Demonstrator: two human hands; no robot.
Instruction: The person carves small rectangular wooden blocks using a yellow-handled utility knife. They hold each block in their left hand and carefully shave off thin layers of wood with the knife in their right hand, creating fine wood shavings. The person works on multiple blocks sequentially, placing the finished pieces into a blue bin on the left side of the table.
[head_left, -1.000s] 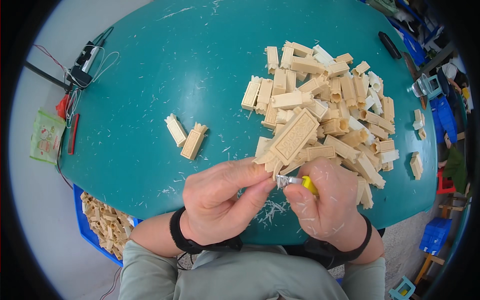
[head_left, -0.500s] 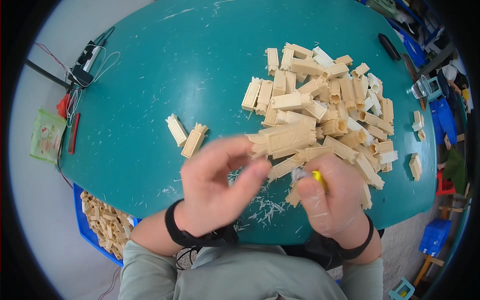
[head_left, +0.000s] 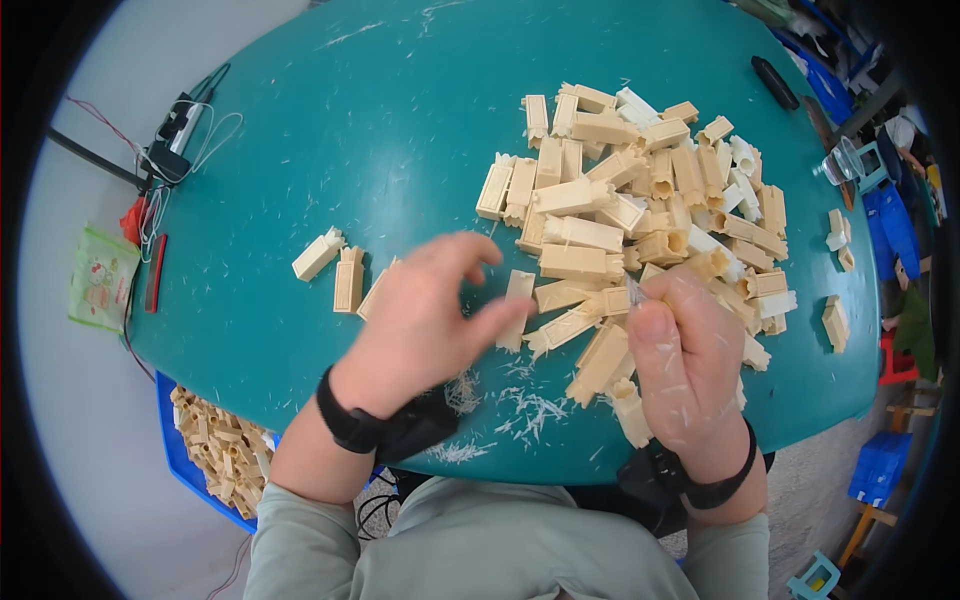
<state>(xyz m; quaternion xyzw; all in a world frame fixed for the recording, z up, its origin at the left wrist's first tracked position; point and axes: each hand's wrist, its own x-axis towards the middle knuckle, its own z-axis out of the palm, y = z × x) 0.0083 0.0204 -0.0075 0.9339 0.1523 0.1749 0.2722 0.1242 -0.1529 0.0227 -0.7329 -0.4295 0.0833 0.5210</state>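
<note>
My left hand [head_left: 415,315] is open over the table, thumb and fingers apart and slightly blurred, with nothing between them. Just left of it lie cream hollow plastic pieces: one on its side [head_left: 318,254], one lengthwise [head_left: 348,280], and a third [head_left: 372,298] partly behind the hand. Another cream piece [head_left: 515,310] lies by the left thumb tip. My right hand [head_left: 690,360] is closed around a small knife [head_left: 636,292]; only its pointed tip shows beyond the thumb. White shavings cling to that hand. Beside it spreads a large heap of similar pieces [head_left: 600,230].
White shavings [head_left: 530,412] litter the green table [head_left: 340,130]. At lower left stands a blue bin [head_left: 180,455] full of pieces. A power strip [head_left: 178,135] with cables lies on the left edge. A few pieces [head_left: 836,322], a black object [head_left: 775,82] and a clear jar [head_left: 840,162] sit at right.
The left hand has let go of the cream piece it held and moved left; three pieces now lie there instead of two. The right hand still grips the knife, its yellow handle now hidden.
</note>
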